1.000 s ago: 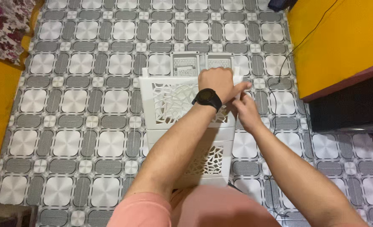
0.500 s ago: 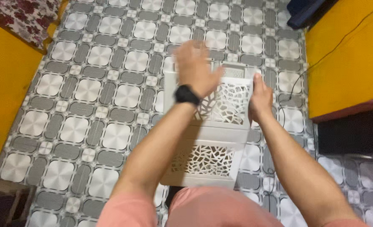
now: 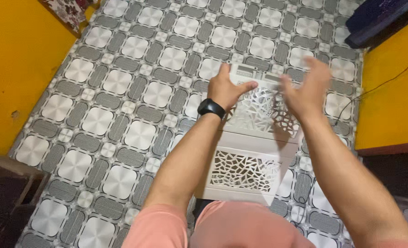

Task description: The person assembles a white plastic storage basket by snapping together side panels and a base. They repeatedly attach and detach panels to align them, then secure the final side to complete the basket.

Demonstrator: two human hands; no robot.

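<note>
Two hands over white plastic lattice-panelled drawer unit [image 3: 250,147] standing on grey patterned tile floor [image 3: 121,92], near yellow wall [image 3: 392,101]. Left hand [image 3: 227,87], black wristwatch [image 3: 211,108], grips unit's top-left edge. Right hand [image 3: 307,89] open, fingers spread, blurred, holding nothing.

Plastic drawer unit [image 3: 247,156] stands on the tiled floor [image 3: 121,105], directly before the person. Left hand [image 3: 227,87] rests on its upper left edge; right hand [image 3: 307,89] hovers above its upper right corner. A cable [image 3: 374,87] lies to the right.
</note>
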